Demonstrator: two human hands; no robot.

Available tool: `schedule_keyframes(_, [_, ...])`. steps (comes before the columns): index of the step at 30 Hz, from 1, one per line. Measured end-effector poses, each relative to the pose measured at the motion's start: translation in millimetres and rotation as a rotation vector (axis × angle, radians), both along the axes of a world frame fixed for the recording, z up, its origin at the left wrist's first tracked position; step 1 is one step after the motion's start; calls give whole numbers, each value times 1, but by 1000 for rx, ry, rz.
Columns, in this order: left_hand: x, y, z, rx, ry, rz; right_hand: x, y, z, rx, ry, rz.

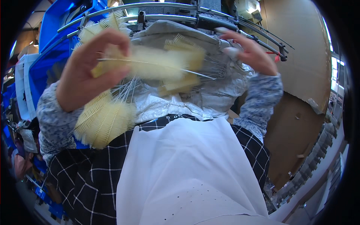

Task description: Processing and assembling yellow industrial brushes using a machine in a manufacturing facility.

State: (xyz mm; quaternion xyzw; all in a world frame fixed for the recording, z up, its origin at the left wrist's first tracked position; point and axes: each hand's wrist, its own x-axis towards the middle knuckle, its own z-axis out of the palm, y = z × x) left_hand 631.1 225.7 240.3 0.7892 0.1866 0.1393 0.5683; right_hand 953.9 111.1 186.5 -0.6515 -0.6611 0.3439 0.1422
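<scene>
My left hand (93, 63) is curled round a cream-bristled wire brush (157, 65), held level above a silvery plastic sheet. The brush is smeared by motion, and its thin metal stem points right. My right hand (251, 52) is raised at the right, apart from the brush, fingers spread and holding nothing; something white covers a fingertip. Below and left of my left hand lies a pile of similar brushes (107, 125) with their bare wire stems pointing up. Further brushes (183, 48) lie on the sheet (157, 105) behind the held one, with a bundle of wires (213, 67) at the right.
Curved metal rails (168, 17) run along the far side. Blue plastic bins (47, 48) stand at the left. A large brown cardboard sheet (300, 48) fills the right side. A white cloth (183, 161) covers my lap over a black checked garment.
</scene>
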Motion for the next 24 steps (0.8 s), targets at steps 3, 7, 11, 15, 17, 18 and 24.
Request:
schedule_keyframes(3, [12, -9, -13, 177, -9, -80, -88, 16, -6, -162, 581, 122])
schedule_keyframes(7, [4, -18, -11, 69, 115, -79, -128, 12, -17, -189, 887, 164])
schedule_keyframes(11, [-32, -36, 1, 170, 397, -275, -41, 50, -64, 438, 233, -120])
schedule_keyframes(15, [-56, -64, 4, 502, 636, -610, 31, 83, -77, 616, -742, -423])
schedule_keyframes(17, [-60, -73, -2, 615, 711, -546, 29, 98, -82, 502, -790, -439])
schedule_keyframes(18, [-63, -75, -3, 614, 714, -540, 31, 104, -88, 505, -787, -433])
schedule_keyframes(24, [-72, -65, 7, 563, 740, -522, 34, 113, -98, 539, -754, -423])
